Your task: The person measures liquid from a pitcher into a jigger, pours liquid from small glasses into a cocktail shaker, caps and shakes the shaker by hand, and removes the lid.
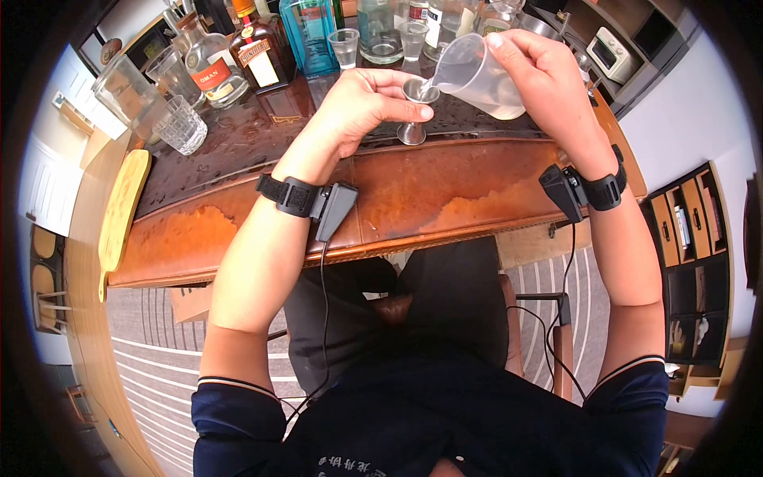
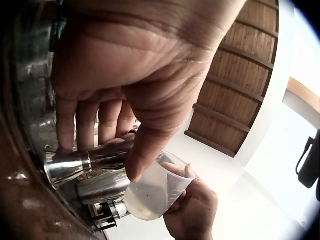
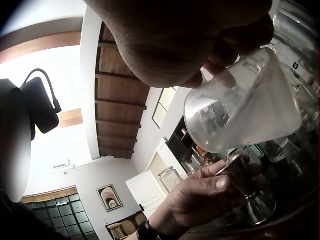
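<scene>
My left hand (image 1: 359, 110) holds a double-ended metal jigger (image 1: 412, 133) upright at the table's near side, thumb and fingers round its upper cup. My right hand (image 1: 548, 75) grips a translucent plastic measuring cup (image 1: 477, 86) by its upper side and tilts it to the left. Its lip is right at the jigger's upper rim, and clear liquid runs from it into the jigger. In the right wrist view, printed markings show on the measuring cup (image 3: 245, 107), above the jigger (image 3: 259, 206). The left wrist view shows the jigger's lower cup (image 2: 65, 169) close to the tabletop.
Behind my hands stand several bottles, among them an orange-labelled one (image 1: 213, 75) and a dark one (image 1: 261, 60), with small glasses (image 1: 344, 49) beside them. A cut-glass tumbler (image 1: 181, 127) and a wooden board (image 1: 125, 207) are at left. The leather-covered edge (image 1: 381, 191) looks wet.
</scene>
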Demonstrator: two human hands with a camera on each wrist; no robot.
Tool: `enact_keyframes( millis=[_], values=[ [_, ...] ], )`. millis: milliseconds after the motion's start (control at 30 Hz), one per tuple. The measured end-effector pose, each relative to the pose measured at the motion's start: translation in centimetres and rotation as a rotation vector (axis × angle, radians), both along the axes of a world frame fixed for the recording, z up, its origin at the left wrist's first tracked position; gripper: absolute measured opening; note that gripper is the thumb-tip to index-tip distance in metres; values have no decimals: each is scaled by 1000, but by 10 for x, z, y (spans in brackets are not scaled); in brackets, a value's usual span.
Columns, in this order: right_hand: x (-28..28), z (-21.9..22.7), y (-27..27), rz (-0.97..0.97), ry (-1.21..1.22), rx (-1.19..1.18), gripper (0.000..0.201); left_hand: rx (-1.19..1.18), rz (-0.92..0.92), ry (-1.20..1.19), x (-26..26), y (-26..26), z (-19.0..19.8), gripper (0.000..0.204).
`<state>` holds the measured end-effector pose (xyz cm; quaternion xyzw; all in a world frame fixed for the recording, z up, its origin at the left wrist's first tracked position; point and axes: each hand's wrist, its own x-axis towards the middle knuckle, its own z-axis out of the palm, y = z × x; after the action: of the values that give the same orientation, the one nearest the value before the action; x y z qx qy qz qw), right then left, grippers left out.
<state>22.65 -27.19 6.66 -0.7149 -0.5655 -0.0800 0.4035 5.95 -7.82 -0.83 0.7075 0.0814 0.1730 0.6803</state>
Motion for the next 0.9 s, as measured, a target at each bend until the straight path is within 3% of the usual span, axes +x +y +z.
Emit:
enact_keyframes(
  millis=[200, 300, 367, 433, 533, 667, 900],
  values=[
    [6, -16, 2, 37, 36, 56, 37, 5, -12, -1, 0, 1, -1, 44],
    [-1, -25, -2, 52, 185, 78, 35, -11, -24, -12, 0, 1, -1, 43],
    [-5, -29, -12, 73, 414, 148, 34, -21, -44, -18, 0, 0, -1, 43],
    [3, -35, -22, 81, 460, 197, 32, -16, -7, -20, 0, 3, -2, 41],
    [2, -34, -51, 51, 747, 308, 35, -58, 10, -36, 0, 3, -1, 41],
    [35, -44, -105, 46, 795, 416, 28, -55, 51, -45, 6, 1, 3, 42],
    [102, -77, -187, -228, 806, 606, 33, 98, 135, 30, 27, -7, 13, 38]
  ],
)
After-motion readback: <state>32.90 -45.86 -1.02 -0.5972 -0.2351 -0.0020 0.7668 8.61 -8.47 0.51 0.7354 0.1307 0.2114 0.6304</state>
